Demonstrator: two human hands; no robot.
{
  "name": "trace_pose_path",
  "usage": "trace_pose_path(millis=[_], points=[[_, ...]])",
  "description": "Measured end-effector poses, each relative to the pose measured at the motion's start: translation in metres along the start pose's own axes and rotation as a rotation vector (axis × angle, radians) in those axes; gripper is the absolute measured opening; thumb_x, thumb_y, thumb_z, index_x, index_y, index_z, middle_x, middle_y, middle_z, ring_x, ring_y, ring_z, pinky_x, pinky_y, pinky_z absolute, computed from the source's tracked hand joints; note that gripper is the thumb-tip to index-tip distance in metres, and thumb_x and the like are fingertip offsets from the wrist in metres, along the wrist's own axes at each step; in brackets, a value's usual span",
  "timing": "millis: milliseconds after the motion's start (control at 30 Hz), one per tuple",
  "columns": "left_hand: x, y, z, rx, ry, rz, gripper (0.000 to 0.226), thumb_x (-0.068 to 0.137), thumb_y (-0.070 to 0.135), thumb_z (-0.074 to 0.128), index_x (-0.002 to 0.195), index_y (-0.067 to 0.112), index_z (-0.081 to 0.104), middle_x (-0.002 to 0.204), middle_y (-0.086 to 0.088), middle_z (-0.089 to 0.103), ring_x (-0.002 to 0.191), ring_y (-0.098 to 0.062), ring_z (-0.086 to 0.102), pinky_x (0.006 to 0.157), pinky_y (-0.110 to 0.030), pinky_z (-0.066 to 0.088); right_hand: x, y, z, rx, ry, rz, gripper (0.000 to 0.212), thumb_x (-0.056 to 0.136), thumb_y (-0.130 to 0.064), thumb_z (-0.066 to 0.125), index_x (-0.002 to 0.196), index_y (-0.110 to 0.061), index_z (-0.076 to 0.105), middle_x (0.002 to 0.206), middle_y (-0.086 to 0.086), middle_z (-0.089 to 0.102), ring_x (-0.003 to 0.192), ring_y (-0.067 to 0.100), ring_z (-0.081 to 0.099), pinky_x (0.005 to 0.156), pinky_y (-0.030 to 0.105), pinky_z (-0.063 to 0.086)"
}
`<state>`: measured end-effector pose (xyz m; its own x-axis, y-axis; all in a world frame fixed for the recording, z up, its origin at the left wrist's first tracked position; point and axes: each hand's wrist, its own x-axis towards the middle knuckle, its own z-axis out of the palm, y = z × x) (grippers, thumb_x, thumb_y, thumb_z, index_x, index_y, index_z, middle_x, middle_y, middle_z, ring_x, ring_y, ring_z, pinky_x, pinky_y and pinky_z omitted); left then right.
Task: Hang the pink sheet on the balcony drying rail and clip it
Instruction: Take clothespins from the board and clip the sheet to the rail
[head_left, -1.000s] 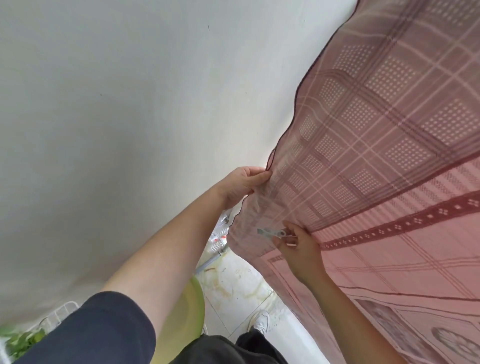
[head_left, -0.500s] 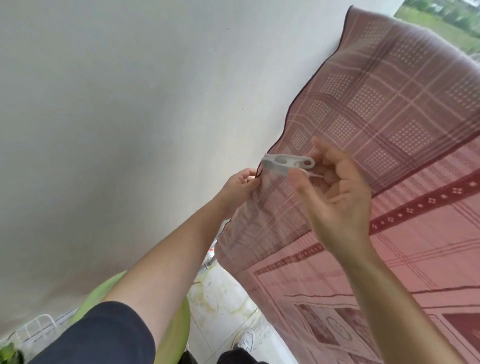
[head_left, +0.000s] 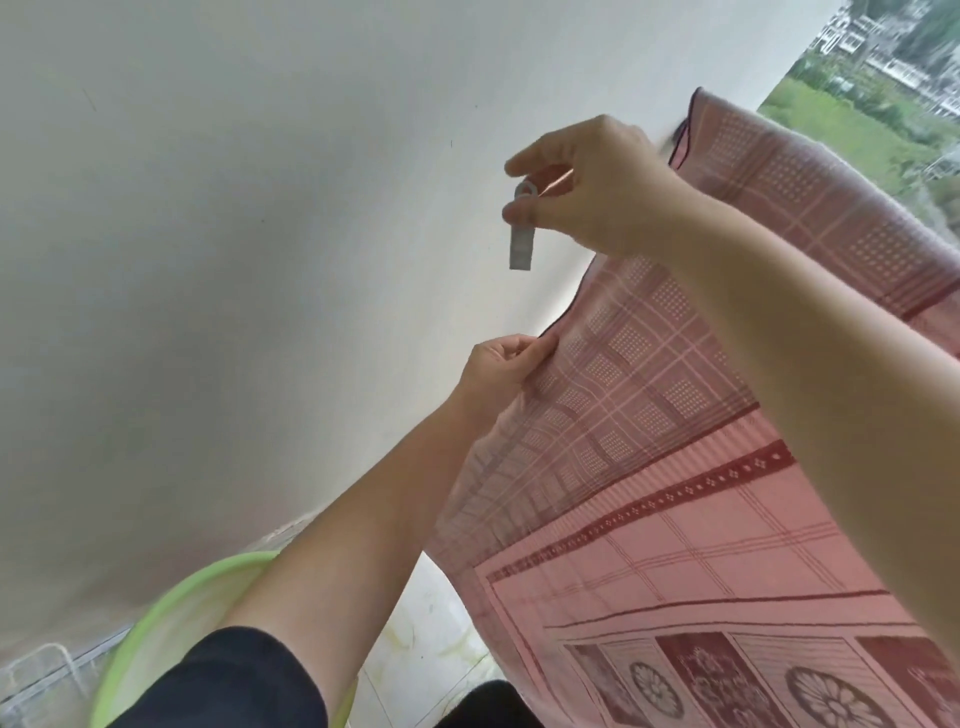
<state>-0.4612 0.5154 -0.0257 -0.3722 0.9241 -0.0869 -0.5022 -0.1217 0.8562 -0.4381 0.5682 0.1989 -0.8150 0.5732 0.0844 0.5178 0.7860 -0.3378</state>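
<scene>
Pink sheet (head_left: 675, 467): patterned with darker red checks, bands and flower motifs; it hangs across the right side of the view, draped from up high, its top edge running toward the upper right. The rail under it cannot be seen.
Left hand (head_left: 501, 366): reaches up from the lower left, fingers pinched closed on the sheet's dark-trimmed side edge, beside the wall.
Right hand (head_left: 597, 187): raised above the left hand, in front of the sheet's upper part, thumb and fingers closed on the top of a clip.
Clip (head_left: 521, 244): pale grey plastic, hanging straight down from the right hand's fingertips, apart from the sheet and seen against the wall.
Wall (head_left: 234, 260): plain white, filling the left and top of the view.
Basin (head_left: 171, 597): lime green, low at the left, partly hidden behind the left arm.
Sleeve (head_left: 228, 686): dark, on the left upper arm at the bottom edge.
Floor (head_left: 421, 639): pale tiles, seen between arm and sheet.
Outside: grass and buildings at the top right corner.
</scene>
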Motion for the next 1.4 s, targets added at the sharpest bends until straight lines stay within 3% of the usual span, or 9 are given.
trace_pose_path(millis=[167, 300, 400, 567, 867, 967, 1133, 1267, 1400], points=[[0.003, 0.009, -0.019, 0.078, 0.006, 0.028, 0.02, 0.086, 0.026, 0.074, 0.092, 0.007, 0.077, 0.091, -0.012, 0.074, 0.08, -0.018, 0.067, 0.078, -0.033, 0.057, 0.025, 0.014, 0.008, -0.155, -0.161, 0.06, 0.051, 0.076, -0.034, 0.084, 0.123, -0.022, 0.067, 0.095, -0.007, 0.073, 0.089, 0.008, 0.063, 0.06, 0.011, 0.04], [0.003, 0.011, -0.021, 0.065, 0.004, 0.032, 0.02, 0.084, 0.016, 0.075, 0.098, 0.001, 0.074, 0.093, -0.013, 0.073, 0.08, -0.018, 0.067, 0.081, -0.033, 0.056, 0.029, 0.016, 0.015, -0.247, -0.284, 0.056, 0.041, 0.074, -0.03, 0.085, 0.112, -0.025, 0.072, 0.089, -0.01, 0.074, 0.095, 0.011, 0.067, 0.072, 0.022, 0.048], [0.002, 0.01, -0.023, 0.035, -0.01, 0.011, 0.018, 0.085, 0.012, 0.074, 0.099, 0.0, 0.073, 0.09, -0.011, 0.073, 0.076, -0.016, 0.067, 0.07, -0.025, 0.055, 0.029, 0.015, 0.019, -0.256, -0.309, 0.057, 0.034, 0.073, -0.026, 0.086, 0.106, -0.025, 0.074, 0.088, -0.008, 0.074, 0.095, 0.012, 0.068, 0.084, 0.029, 0.053], [0.003, 0.012, -0.025, 0.091, -0.031, 0.019, 0.018, 0.086, 0.008, 0.072, 0.103, 0.002, 0.071, 0.094, -0.01, 0.072, 0.08, -0.015, 0.067, 0.074, -0.023, 0.053, 0.03, 0.018, 0.023, -0.317, -0.387, 0.098, 0.026, 0.071, -0.027, 0.088, 0.094, -0.029, 0.077, 0.086, -0.008, 0.073, 0.089, 0.013, 0.069, 0.075, 0.026, 0.054], [0.005, 0.011, -0.024, 0.117, -0.016, 0.004, 0.021, 0.088, 0.01, 0.071, 0.106, 0.0, 0.07, 0.096, -0.014, 0.071, 0.081, -0.018, 0.065, 0.079, -0.028, 0.054, 0.028, 0.018, 0.019, -0.392, -0.431, 0.081, 0.019, 0.075, -0.027, 0.085, 0.091, -0.033, 0.077, 0.088, -0.008, 0.071, 0.093, 0.016, 0.068, 0.086, 0.036, 0.056], [0.004, 0.013, -0.024, 0.113, -0.012, 0.0, 0.02, 0.087, 0.01, 0.071, 0.105, 0.001, 0.07, 0.096, -0.013, 0.07, 0.083, -0.018, 0.064, 0.082, -0.031, 0.053, 0.028, 0.019, 0.02, -0.43, -0.426, 0.078, 0.022, 0.075, -0.032, 0.084, 0.095, -0.033, 0.077, 0.095, -0.008, 0.07, 0.096, 0.017, 0.066, 0.089, 0.037, 0.055], [0.001, 0.019, -0.024, 0.163, -0.02, -0.005, 0.019, 0.088, 0.012, 0.071, 0.104, 0.002, 0.071, 0.096, -0.013, 0.072, 0.083, -0.019, 0.065, 0.088, -0.037, 0.053, 0.031, 0.022, 0.021, -0.498, -0.432, 0.103, 0.055, 0.078, -0.051, 0.076, 0.128, -0.034, 0.061, 0.127, -0.007, 0.062, 0.119, 0.019, 0.056, 0.102, 0.043, 0.047], [-0.009, 0.03, -0.024, 0.311, 0.032, 0.024, 0.009, 0.089, 0.014, 0.071, 0.096, 0.01, 0.072, 0.088, -0.003, 0.071, 0.072, -0.006, 0.061, 0.069, -0.018, 0.049, 0.016, 0.017, 0.022, -0.354, -0.185, -0.059, 0.051, 0.091, -0.046, 0.063, 0.137, -0.027, 0.052, 0.131, -0.002, 0.059, 0.117, 0.019, 0.057, 0.099, 0.039, 0.047], [-0.013, 0.036, -0.051, 0.631, 0.351, 0.114, 0.01, 0.092, 0.021, 0.061, 0.092, 0.016, 0.07, 0.084, 0.004, 0.068, 0.08, -0.013, 0.062, 0.077, -0.031, 0.051, -0.016, 0.018, 0.043, -0.327, 0.307, -0.282, 0.035, 0.098, -0.036, 0.053, 0.13, -0.022, 0.059, 0.122, -0.001, 0.063, 0.108, 0.022, 0.06, 0.079, 0.035, 0.051]])
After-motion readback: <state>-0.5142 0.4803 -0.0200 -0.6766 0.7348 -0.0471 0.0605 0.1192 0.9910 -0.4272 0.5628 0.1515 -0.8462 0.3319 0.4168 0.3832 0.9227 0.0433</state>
